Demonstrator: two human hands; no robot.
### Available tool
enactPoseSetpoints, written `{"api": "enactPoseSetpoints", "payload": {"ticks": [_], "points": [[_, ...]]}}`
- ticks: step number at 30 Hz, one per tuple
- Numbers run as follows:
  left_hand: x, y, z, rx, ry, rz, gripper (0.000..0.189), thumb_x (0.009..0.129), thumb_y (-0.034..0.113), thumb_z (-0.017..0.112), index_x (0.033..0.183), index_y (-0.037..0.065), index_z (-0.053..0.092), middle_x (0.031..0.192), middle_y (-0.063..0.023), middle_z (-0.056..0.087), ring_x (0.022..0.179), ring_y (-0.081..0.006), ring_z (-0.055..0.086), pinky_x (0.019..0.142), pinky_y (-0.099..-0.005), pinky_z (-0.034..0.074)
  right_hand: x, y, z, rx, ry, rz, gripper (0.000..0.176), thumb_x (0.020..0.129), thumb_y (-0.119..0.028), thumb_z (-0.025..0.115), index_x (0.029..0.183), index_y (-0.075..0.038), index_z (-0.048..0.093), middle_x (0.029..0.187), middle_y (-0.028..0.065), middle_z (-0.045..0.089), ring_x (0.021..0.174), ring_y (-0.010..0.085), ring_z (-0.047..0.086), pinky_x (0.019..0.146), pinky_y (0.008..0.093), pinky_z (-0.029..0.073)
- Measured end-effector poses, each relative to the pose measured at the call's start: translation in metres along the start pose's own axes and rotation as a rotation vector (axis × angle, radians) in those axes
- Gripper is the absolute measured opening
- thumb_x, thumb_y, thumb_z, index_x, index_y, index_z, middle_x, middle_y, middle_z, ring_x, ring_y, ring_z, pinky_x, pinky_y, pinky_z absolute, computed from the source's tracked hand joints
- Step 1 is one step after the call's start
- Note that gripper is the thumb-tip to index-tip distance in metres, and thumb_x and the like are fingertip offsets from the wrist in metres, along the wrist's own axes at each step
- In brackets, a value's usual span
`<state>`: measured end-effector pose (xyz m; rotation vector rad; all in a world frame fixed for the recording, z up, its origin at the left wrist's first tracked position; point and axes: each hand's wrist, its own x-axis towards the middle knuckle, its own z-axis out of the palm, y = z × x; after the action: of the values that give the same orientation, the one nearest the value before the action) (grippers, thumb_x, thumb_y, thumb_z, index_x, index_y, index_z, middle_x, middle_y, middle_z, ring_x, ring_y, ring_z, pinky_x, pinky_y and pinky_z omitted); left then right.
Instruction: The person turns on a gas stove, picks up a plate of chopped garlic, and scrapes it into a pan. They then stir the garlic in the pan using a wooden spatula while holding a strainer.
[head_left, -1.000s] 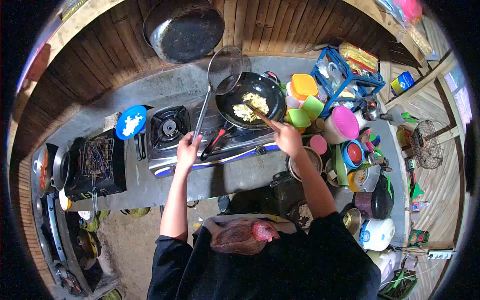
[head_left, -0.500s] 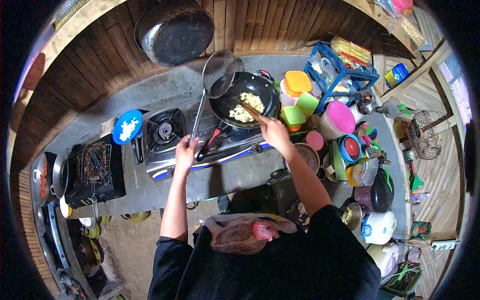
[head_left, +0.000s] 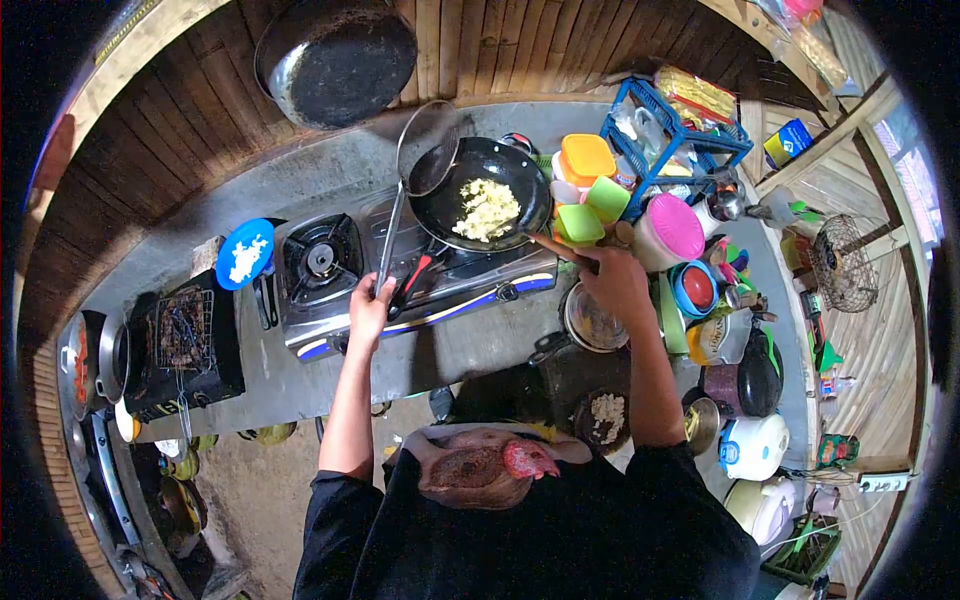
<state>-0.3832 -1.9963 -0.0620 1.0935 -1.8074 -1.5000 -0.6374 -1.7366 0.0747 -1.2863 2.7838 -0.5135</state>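
Note:
My left hand (head_left: 371, 308) is closed around the long handle of a wire-mesh strainer (head_left: 428, 150), whose round head is raised at the wok's left side. The black wok (head_left: 440, 222) sits on the right burner of the gas stove (head_left: 375, 240), with a pile of pale yellow chopped food (head_left: 487, 208) in it. My right hand (head_left: 612, 285) grips a wooden spatula (head_left: 560, 248) off the wok's lower right side, its tip near the rim. The wok's red-and-black handle (head_left: 410, 285) points toward me, between my hands.
A blue plate (head_left: 229, 262) with white pieces lies left of the bare burner (head_left: 320, 258). Plastic containers (head_left: 588, 157) and a blue basket (head_left: 627, 105) crowd the right. A lidded pan (head_left: 597, 318) stands by my right forearm. A large pan (head_left: 340, 70) hangs on the wall.
My right hand has moved right and toward me, drawing the spatula out of the food. The food now lies gathered in one pile. My left hand holds the strainer in nearly the same place.

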Motion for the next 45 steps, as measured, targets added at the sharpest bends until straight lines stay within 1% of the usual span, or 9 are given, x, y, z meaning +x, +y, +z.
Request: {"api": "enactPoseSetpoints", "payload": {"ticks": [8, 11, 13, 19, 26, 28, 31, 38, 45], "points": [[-0.005, -0.001, 0.008, 0.057, -0.025, -0.046, 0.019, 0.087, 0.021, 0.057, 0.096, 0.004, 0.058, 0.074, 0.0032, 0.053, 0.064, -0.0058, 0.042, 0.056, -0.022, 0.035, 0.027, 0.017, 0.069, 0.12, 0.121, -0.135, 0.029, 0.073, -0.017, 0.06, 0.101, -0.011, 0.063, 0.084, 0.0207, 0.062, 0.075, 0.036, 0.062, 0.069, 0.0445, 0.05], [-0.001, -0.011, 0.009, 0.005, 0.0, 0.036, 0.027, 0.085, 0.024, 0.061, 0.101, 0.003, 0.058, 0.071, 0.0002, 0.054, 0.064, -0.0083, 0.045, 0.058, -0.0243, 0.037, 0.03, 0.009, 0.058, 0.041, 0.2, -0.103, 0.033, 0.073, -0.018, 0.061, 0.105, -0.013, 0.062, 0.085, 0.0203, 0.062, 0.075, 0.0364, 0.061, 0.068, 0.0454, 0.05], [-0.001, -0.009, 0.009, 0.032, -0.023, 0.006, 0.027, 0.085, 0.024, 0.061, 0.101, 0.003, 0.058, 0.071, 0.0001, 0.054, 0.063, -0.0087, 0.045, 0.058, -0.024, 0.037, 0.028, 0.008, 0.024, 0.016, 0.034, 0.039, 0.03, 0.073, -0.02, 0.062, 0.103, -0.014, 0.064, 0.086, 0.0197, 0.062, 0.081, 0.0352, 0.06, 0.071, 0.045, 0.049], [-0.007, 0.005, 0.008, 0.04, -0.047, -0.047, 0.024, 0.085, 0.023, 0.061, 0.099, 0.004, 0.058, 0.07, 0.0008, 0.053, 0.061, -0.0075, 0.043, 0.055, -0.0239, 0.036, 0.022, 0.016, -0.038, 0.001, -0.002, -0.011, 0.023, 0.073, -0.027, 0.063, 0.092, -0.015, 0.069, 0.087, 0.0165, 0.063, 0.085, 0.0333, 0.06, 0.075, 0.0431, 0.048], [-0.009, 0.005, 0.01, 0.032, -0.039, -0.017, 0.02, 0.086, 0.021, 0.059, 0.097, 0.004, 0.057, 0.065, 0.0028, 0.049, 0.056, -0.0067, 0.04, 0.05, -0.0235, 0.033, 0.033, -0.011, -0.005, -0.075, -0.051, -0.057, 0.02, 0.072, -0.021, 0.063, 0.089, -0.013, 0.069, 0.081, 0.0155, 0.064, 0.079, 0.0328, 0.061, 0.073, 0.0431, 0.049], [-0.009, 0.002, 0.012, -0.001, -0.024, -0.021, 0.02, 0.086, 0.021, 0.059, 0.098, 0.005, 0.057, 0.062, 0.0042, 0.047, 0.052, -0.0055, 0.038, 0.047, -0.0227, 0.03, 0.041, 0.0, 0.041, 0.064, 0.225, -0.241, 0.018, 0.074, -0.019, 0.059, 0.089, -0.012, 0.068, 0.078, 0.0165, 0.063, 0.073, 0.0337, 0.062, 0.069, 0.0427, 0.05], [-0.01, 0.007, 0.012, -0.011, -0.031, -0.034, 0.019, 0.086, 0.021, 0.059, 0.098, 0.006, 0.057, 0.061, 0.0049, 0.046, 0.051, -0.0047, 0.037, 0.045, -0.0222, 0.029, 0.04, -0.009, 0.046, 0.069, 0.263, -0.198, 0.019, 0.075, -0.016, 0.058, 0.091, -0.012, 0.067, 0.074, 0.0186, 0.062, 0.071, 0.0347, 0.062, 0.066, 0.0426, 0.05], [-0.011, 0.003, 0.013, -0.053, 0.009, -0.019, 0.02, 0.086, 0.022, 0.059, 0.098, 0.006, 0.057, 0.061, 0.0052, 0.046, 0.051, -0.0044, 0.038, 0.045, -0.0222, 0.029, 0.027, -0.004, 0.001, 0.069, 0.153, -0.084, 0.015, 0.073, -0.016, 0.061, 0.086, -0.009, 0.065, 0.072, 0.0193, 0.061, 0.073, 0.0351, 0.062, 0.067, 0.0434, 0.05], [-0.006, -0.013, 0.014, -0.045, 0.002, 0.019, 0.022, 0.083, 0.021, 0.063, 0.096, 0.004, 0.057, 0.067, 0.0027, 0.05, 0.058, -0.0069, 0.042, 0.052, -0.0232, 0.035, 0.028, -0.026, 0.035, 0.082, 0.138, -0.249, 0.017, 0.075, -0.015, 0.057, 0.089, -0.007, 0.063, 0.068, 0.0184, 0.061, 0.068, 0.0359, 0.061, 0.063, 0.0449, 0.05]]}}
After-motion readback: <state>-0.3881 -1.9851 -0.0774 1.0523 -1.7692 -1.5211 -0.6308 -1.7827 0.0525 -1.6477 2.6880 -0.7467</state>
